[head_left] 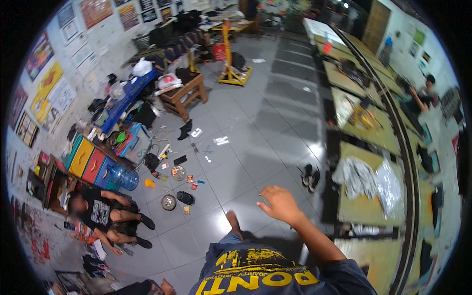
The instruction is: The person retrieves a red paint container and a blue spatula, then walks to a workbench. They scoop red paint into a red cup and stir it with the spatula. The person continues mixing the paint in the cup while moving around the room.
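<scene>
My right hand (pixel 280 202) is held out in front of me over the tiled floor, its fingers drawn together. At its fingertips shows a thin, short stick-like thing (pixel 264 199), too small to name for certain. The hand touches no surface. Beyond it and to the right, a pair of dark shoes (pixel 309 178) stands on the floor. My left hand does not show. Below, my bare foot (pixel 233 223) is on the tiles, beside my dark shirt (pixel 260 270) with yellow print.
Long tables (pixel 371 184) with grey cloth (pixel 356 176) and clear plastic (pixel 388 189) run along the right. At left a person (pixel 110 216) sits on the floor near a water jug (pixel 123 177), a black phone (pixel 180 160) and a round tin (pixel 168 202). Another person (pixel 423 98) sits far right.
</scene>
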Motion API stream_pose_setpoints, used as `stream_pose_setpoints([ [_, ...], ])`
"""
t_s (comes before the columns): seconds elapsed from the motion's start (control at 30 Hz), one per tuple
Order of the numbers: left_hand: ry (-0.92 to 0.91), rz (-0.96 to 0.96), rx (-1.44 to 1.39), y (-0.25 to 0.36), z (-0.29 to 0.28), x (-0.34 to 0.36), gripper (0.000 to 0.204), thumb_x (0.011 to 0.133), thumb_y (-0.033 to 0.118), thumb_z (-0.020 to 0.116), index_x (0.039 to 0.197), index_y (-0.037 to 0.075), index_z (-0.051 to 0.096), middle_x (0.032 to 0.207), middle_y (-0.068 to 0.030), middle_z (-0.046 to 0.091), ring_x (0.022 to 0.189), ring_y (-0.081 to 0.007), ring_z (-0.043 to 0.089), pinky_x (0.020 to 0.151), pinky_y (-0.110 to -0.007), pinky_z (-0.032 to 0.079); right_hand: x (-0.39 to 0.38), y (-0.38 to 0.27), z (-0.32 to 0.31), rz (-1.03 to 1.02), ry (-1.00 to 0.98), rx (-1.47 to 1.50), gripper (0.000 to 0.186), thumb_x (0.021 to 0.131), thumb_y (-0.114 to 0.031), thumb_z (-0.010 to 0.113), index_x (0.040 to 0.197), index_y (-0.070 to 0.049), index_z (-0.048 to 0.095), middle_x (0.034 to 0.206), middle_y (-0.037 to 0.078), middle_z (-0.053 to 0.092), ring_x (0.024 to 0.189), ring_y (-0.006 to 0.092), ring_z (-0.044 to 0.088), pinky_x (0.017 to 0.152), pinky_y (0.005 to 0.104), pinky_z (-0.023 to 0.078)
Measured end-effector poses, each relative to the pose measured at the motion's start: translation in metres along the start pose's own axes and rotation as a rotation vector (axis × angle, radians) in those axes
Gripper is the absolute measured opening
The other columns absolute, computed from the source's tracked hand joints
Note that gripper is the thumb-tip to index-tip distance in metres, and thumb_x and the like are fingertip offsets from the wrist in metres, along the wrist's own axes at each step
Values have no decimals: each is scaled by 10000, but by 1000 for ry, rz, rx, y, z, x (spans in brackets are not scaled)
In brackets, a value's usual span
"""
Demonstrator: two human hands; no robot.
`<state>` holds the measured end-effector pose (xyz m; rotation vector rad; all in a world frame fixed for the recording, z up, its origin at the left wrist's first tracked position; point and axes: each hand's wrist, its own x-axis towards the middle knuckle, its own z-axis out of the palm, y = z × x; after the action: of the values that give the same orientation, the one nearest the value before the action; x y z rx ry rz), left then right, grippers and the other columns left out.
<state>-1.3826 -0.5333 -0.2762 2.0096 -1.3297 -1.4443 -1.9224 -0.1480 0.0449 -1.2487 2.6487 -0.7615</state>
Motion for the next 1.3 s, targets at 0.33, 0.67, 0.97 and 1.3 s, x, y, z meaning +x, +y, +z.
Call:
stream_pose_setpoints([
  [0.33, -569, 758, -200, 423, 487, -75, 406, 1028, 308, 424, 1348, 81, 530, 1205, -23, 546, 1078, -153, 506, 946, -326, 398, 279, 70, 13, -272, -211, -188, 746, 783, -535, 727, 1278, 5, 589, 1378, 260, 498, 1215, 395, 533, 1004, 478, 443],
  [0.67, -880, 1496, 16, 696, 788, -272, 432, 958, 397, 579, 1270, 99, 551, 1448, -153, 474, 1455, -394, 278, 1170, -563, 206, 462, 261, -61, -106, -206, 816, 1097, 690, -315, 884, 1497, 64, 245, 1542, 187, 327, 1447, 295, 299, 1173, 422, 247],
  [0.97, -787, 1828, 87, 784, 942, -249, 481, 979, 343, 448, 1320, 14, 533, 1458, -164, 463, 1451, -396, 284, 1181, -546, 213, 600, 392, -153, -8, -418, 1654, 1028, 847, -761, 508, 1486, 25, 335, 1490, 111, 424, 1402, 225, 369, 1166, 386, 256],
  [1.3, -891, 1572, -290, 933, 1134, -277, 743, 1024, 550, 276, 1509, -13, 299, 1604, -267, 177, 1488, -446, 164, 1191, -531, 144, 822, 526, -183, 24, -80, 1328, 850, 1022, -633, 177, 1562, 19, 93, 1649, 137, 90, 1525, 280, 38, 1227, 388, 73],
])
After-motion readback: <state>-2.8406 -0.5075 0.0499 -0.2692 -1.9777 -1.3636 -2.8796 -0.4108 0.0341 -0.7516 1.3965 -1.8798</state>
